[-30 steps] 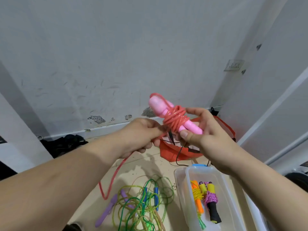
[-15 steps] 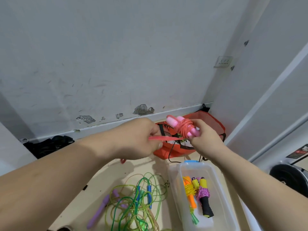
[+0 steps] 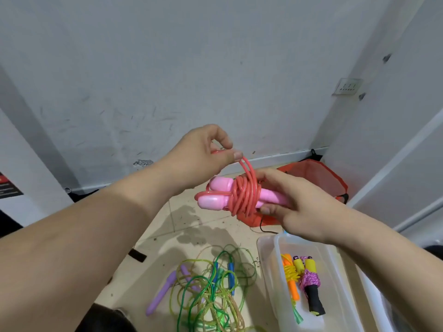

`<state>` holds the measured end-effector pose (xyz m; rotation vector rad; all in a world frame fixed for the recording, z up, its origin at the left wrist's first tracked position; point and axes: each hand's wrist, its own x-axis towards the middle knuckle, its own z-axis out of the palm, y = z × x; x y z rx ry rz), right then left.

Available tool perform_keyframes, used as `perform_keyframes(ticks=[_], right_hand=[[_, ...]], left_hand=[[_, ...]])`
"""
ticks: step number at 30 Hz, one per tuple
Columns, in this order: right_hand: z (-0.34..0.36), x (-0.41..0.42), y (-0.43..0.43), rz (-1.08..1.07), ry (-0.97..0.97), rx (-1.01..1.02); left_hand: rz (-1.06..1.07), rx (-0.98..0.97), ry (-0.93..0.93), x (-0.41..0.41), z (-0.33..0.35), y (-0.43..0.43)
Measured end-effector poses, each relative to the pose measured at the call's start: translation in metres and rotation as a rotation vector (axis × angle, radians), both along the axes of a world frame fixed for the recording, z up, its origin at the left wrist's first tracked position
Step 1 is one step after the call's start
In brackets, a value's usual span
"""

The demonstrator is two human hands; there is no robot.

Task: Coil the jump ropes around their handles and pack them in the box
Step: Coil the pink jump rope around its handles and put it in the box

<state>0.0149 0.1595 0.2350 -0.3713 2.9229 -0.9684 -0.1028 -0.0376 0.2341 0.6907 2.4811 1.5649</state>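
Observation:
My right hand (image 3: 294,207) grips two pink handles (image 3: 215,195) held side by side, with a red rope (image 3: 244,196) wound in several turns round their middle. My left hand (image 3: 203,154) pinches the rope's loose end just above the coil, lifted up and to the left. Below at the right stands a clear plastic box (image 3: 271,264). Inside it lie an orange-handled rope coiled in yellow cord (image 3: 291,279) and a yellow-and-black-handled rope coiled in pink cord (image 3: 310,283).
A tangle of green and yellow ropes (image 3: 211,291) with purple handles (image 3: 163,293) and blue handles (image 3: 230,276) lies on the tiled floor. An orange bag (image 3: 318,180) sits by the wall behind my hands. A wall socket (image 3: 347,86) is at the upper right.
My left hand rose from beside the handles to above them, pulling the rope end up over the coil. The trailing rope that hung toward the floor is gone from below.

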Motion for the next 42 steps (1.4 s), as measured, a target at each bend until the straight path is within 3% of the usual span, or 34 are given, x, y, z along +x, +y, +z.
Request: perform_keyframes(ticks=[4, 8, 12, 17, 22, 31, 34, 42], right_hand=[[0.008, 0.006, -0.010, 0.023, 0.067, -0.040], [0.019, 0.014, -0.017, -0.037, 0.024, -0.360], [0.014, 0.014, -0.019, -0.155, 0.055, -0.488], [0.003, 0.004, -0.007, -0.379, -0.013, -0.776], [-0.004, -0.002, -0.001, -0.391, -0.127, -0.999], [-0.015, -0.012, 0.012, -0.543, -0.140, -0.813], [-0.021, -0.016, 0.014, -0.560, -0.056, -0.578], [-0.030, -0.020, 0.010, -0.520, -0.003, -0.294]], left_hand=[[-0.027, 0.104, -0.304, -0.005, 0.001, -0.009], [-0.098, 0.083, -0.527, -0.004, 0.000, -0.020], [-0.128, -0.147, -0.483, 0.015, -0.008, -0.002], [-0.051, -0.106, -0.396, 0.022, -0.013, 0.023], [-0.119, -0.145, -0.309, 0.041, -0.021, 0.041], [-0.137, -0.155, -0.275, 0.039, -0.016, 0.041], [-0.111, -0.155, -0.314, 0.038, -0.013, 0.036], [-0.076, 0.098, -0.199, 0.040, -0.001, 0.033]])
